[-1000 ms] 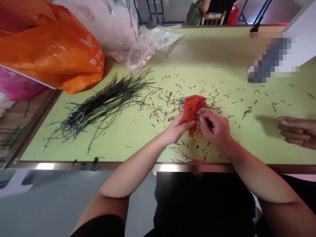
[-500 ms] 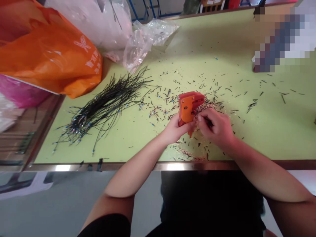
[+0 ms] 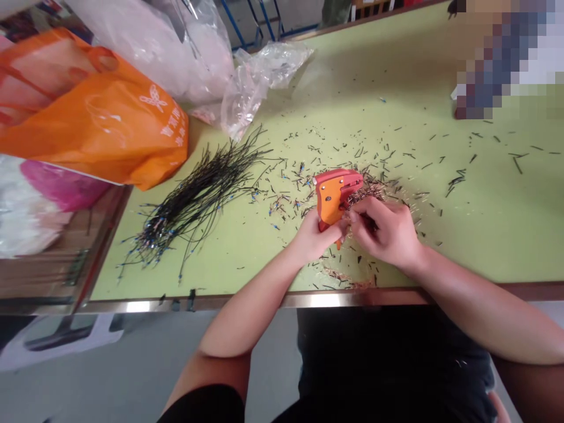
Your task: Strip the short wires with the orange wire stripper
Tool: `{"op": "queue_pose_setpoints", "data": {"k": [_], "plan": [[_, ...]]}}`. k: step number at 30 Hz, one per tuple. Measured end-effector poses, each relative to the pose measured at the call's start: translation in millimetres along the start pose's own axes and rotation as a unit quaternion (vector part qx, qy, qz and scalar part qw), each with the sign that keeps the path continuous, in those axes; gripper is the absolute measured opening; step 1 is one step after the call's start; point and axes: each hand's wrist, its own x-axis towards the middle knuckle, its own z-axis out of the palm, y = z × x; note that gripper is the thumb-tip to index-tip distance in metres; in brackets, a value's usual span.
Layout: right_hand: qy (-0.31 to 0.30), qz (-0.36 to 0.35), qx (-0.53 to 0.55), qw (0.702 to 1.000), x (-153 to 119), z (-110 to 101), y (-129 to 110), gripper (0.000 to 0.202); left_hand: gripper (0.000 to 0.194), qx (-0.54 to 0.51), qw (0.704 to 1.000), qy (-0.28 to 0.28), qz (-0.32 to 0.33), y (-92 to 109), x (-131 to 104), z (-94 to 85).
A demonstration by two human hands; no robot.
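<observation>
My left hand (image 3: 314, 236) is closed round the handles of an orange and red wire stripper (image 3: 331, 197), which stands upright above the table with its jaw end up and to the right. Close against the tool's right side, my right hand (image 3: 385, 229) is closed in a pinch. Whatever its fingers hold is too small or hidden to make out. Short black wire offcuts (image 3: 374, 187) and copper-coloured strands lie under and around both hands. Left of them is a loose bundle of black wires (image 3: 207, 185) with blue ends.
An orange bag (image 3: 132, 129) and clear plastic bags (image 3: 247, 88) lie at the back left, with a pink bag (image 3: 66, 185) below. More offcuts (image 3: 456, 182) are scattered to the right. The green table (image 3: 185, 288) has a metal front edge. Part of the upper right is pixelated.
The view has shifted slightly, so the bundle and bags appear further right and lower. Both hands stay at the wire stripper in nearly the same pose.
</observation>
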Motion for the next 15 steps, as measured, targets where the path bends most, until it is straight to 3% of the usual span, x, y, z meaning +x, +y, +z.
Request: {"op": "queue_pose_setpoints", "data": {"k": [7,15], "plan": [[-0.005,-0.025,-0.024,0.999,0.9,0.5,-3.0,0.014,0.049,0.007,0.999,0.038,0.018,-2.3,0.5,2.6],[-0.002,-0.01,0.002,1.0,1.4,-0.5,-4.0,0.013,0.055,-0.034,0.999,0.025,-0.006,-5.3,-0.4,-0.7]]}}
